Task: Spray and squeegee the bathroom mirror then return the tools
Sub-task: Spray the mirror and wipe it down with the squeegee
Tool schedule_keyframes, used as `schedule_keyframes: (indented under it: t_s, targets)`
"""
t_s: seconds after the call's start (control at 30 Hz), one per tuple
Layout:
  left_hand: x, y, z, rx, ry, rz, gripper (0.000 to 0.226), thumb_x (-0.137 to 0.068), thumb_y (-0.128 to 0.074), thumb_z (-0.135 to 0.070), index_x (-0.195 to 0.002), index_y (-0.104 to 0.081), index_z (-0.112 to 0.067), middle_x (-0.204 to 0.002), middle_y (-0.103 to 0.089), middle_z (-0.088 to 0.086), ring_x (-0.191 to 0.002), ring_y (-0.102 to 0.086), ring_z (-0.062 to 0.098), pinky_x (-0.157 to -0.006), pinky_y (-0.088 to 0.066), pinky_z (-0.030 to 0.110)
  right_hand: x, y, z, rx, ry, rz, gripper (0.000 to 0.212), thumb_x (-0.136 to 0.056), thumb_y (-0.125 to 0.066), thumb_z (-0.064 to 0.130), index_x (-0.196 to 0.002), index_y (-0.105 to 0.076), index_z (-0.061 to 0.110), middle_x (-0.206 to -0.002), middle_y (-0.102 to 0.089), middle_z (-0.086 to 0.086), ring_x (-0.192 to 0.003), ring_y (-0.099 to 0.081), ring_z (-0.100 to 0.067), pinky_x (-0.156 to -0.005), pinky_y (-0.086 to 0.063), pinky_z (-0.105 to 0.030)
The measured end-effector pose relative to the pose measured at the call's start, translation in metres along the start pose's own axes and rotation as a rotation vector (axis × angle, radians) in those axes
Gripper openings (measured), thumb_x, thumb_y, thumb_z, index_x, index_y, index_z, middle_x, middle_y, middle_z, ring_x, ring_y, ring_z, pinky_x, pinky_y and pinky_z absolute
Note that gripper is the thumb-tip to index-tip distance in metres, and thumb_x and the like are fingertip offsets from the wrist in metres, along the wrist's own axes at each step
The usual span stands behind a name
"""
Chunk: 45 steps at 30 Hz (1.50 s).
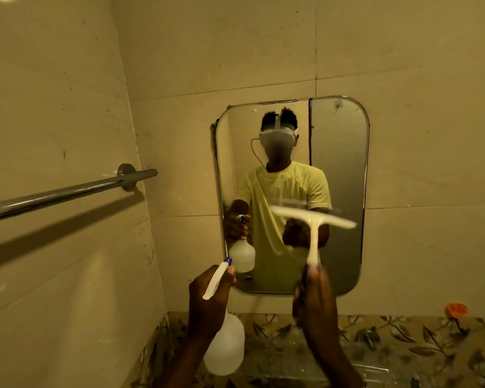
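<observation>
Spray bottle (224, 351), translucent white with a blue-tipped nozzle, hangs nearest us at 6 o'clock in our view. Our left grip (207, 292) is closed round its neck and trigger head, and the nozzle is aimed up at the glass. Just beside it, at 5 o'clock, our right grip (315, 298) is closed round the foot of the squeegee (312, 242). Its handle stands upright with the blade across the top, blurred, in front of the mirror's lower right. We cannot tell whether the blade touches the glass. Below both lies the leaf-patterned counter (403, 340), with a small orange object (457, 309) at 4 o'clock near the wall. Farther back, dead centre, the mirror (339, 163) hangs on the tiled wall and shows our reflection with both tools. A metal towel bar (67, 191) runs along the side wall at 9 o'clock. We judge the cleaning is at its start or in the spraying step: both tools are raised, and we can make out no wetness or streaks. The next move calls for a squeeze of the trigger across the glass, then the blade set flat near 12 o'clock and drawn down. Counted: one spray bottle, one squeegee, one mirror, one towel bar, one orange object.
</observation>
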<state>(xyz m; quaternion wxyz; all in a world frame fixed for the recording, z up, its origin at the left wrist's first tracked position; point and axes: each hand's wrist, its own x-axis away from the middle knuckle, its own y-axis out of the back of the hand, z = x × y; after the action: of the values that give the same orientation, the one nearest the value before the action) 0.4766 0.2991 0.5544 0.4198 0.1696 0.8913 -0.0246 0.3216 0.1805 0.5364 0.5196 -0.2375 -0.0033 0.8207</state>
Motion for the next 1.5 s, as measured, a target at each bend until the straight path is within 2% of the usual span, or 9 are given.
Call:
schedule_keyframes:
  t_s: [0.17,0.4,0.53,0.77,0.87,1.03,1.13,1.3,1.5]
  targets:
    - [-0.020,0.006,-0.012,0.022,-0.021,0.009,0.027,-0.095,-0.063,-0.034,-0.090,-0.076,-0.010,-0.075,-0.075,-0.002,-0.075,-0.072,0.011,-0.068,-0.058,0.020,-0.097,-0.044,0.122,-0.172,0.196,-0.148,0.041,-0.110,-0.035,0.047,-0.122,-0.056,0.013,-0.076,-0.057,-0.002,-0.049,-0.050,-0.007,-0.040,-0.042,-0.023]
    - [-0.053,0.019,-0.022,0.039,-0.049,-0.033,0.047,-0.090,-0.059,-0.047,-0.093,-0.077,-0.004,-0.081,-0.075,0.009,-0.079,-0.073,0.019,-0.074,-0.060,0.034,-0.118,-0.151,0.160,-0.240,0.153,-0.006,0.045,-0.108,-0.033,0.050,-0.131,-0.052,0.017,-0.088,-0.057,-0.007,-0.070,-0.057,-0.016,-0.057,-0.052,-0.032]
    - [-0.064,0.029,-0.021,0.024,-0.057,-0.047,0.044,-0.089,-0.049,-0.046,-0.089,-0.074,-0.010,-0.078,-0.073,0.002,-0.077,-0.072,0.013,-0.074,-0.059,0.032,-0.077,-0.189,0.122,-0.072,0.160,0.078,0.037,-0.107,-0.034,0.053,-0.115,-0.055,0.024,-0.088,-0.060,-0.005,-0.081,-0.062,-0.023,-0.079,-0.059,-0.054]
    - [-0.063,0.042,-0.006,-0.022,-0.027,-0.099,0.037,-0.091,-0.055,-0.045,-0.091,-0.075,-0.014,-0.079,-0.075,-0.001,-0.078,-0.073,0.014,-0.074,-0.061,0.033,-0.006,-0.133,-0.020,0.118,0.102,0.160,0.034,-0.105,-0.039,0.051,-0.105,-0.060,0.024,-0.074,-0.057,-0.003,-0.064,-0.055,-0.012,-0.059,-0.051,-0.041]
    - [-0.060,0.046,-0.004,-0.034,-0.026,-0.083,0.030,-0.092,-0.055,-0.045,-0.093,-0.072,-0.020,-0.080,-0.074,-0.002,-0.079,-0.073,0.014,-0.077,-0.062,0.037,0.034,-0.090,-0.083,0.235,-0.004,0.165,0.041,-0.098,-0.037,0.055,-0.103,-0.062,0.022,-0.068,-0.057,0.000,-0.055,-0.052,-0.005,-0.050,-0.043,-0.021]
    - [-0.056,0.050,-0.005,-0.020,-0.042,-0.055,0.027,-0.094,-0.056,-0.042,-0.094,-0.071,-0.020,-0.083,-0.075,0.007,-0.081,-0.074,0.023,-0.079,-0.063,0.047,0.083,-0.018,-0.166,0.449,-0.300,0.104,0.029,-0.106,-0.051,0.018,-0.119,-0.070,0.000,-0.104,-0.072,-0.018,-0.096,-0.068,-0.029,-0.076,-0.049,-0.020]
    - [-0.055,0.050,-0.008,-0.017,-0.055,-0.062,0.028,-0.094,-0.056,-0.043,-0.094,-0.071,-0.021,-0.082,-0.075,0.005,-0.081,-0.074,0.021,-0.079,-0.063,0.044,0.087,0.011,-0.157,0.423,-0.358,0.059,0.031,-0.105,-0.051,0.032,-0.112,-0.073,0.012,-0.104,-0.076,-0.011,-0.101,-0.068,-0.032,-0.084,-0.053,-0.030]
    - [-0.056,0.040,-0.016,-0.013,-0.101,-0.058,0.015,-0.095,-0.055,-0.043,-0.088,-0.068,-0.040,-0.082,-0.075,-0.008,-0.078,-0.073,0.011,-0.074,-0.060,0.027,0.021,0.018,-0.047,0.448,0.136,0.124,0.041,-0.101,-0.040,0.058,-0.085,-0.063,0.027,-0.061,-0.058,0.006,-0.051,-0.052,-0.007,-0.047,-0.036,-0.020]
    - [-0.064,0.023,-0.028,0.006,-0.140,-0.057,0.017,-0.095,-0.055,-0.044,-0.087,-0.069,-0.040,-0.079,-0.074,-0.007,-0.076,-0.072,0.009,-0.069,-0.058,0.020,-0.116,-0.033,0.113,0.721,0.588,0.244,0.052,-0.102,-0.036,0.060,-0.111,-0.067,0.019,-0.092,-0.069,0.004,-0.072,-0.064,-0.012,-0.056,-0.047,-0.022]
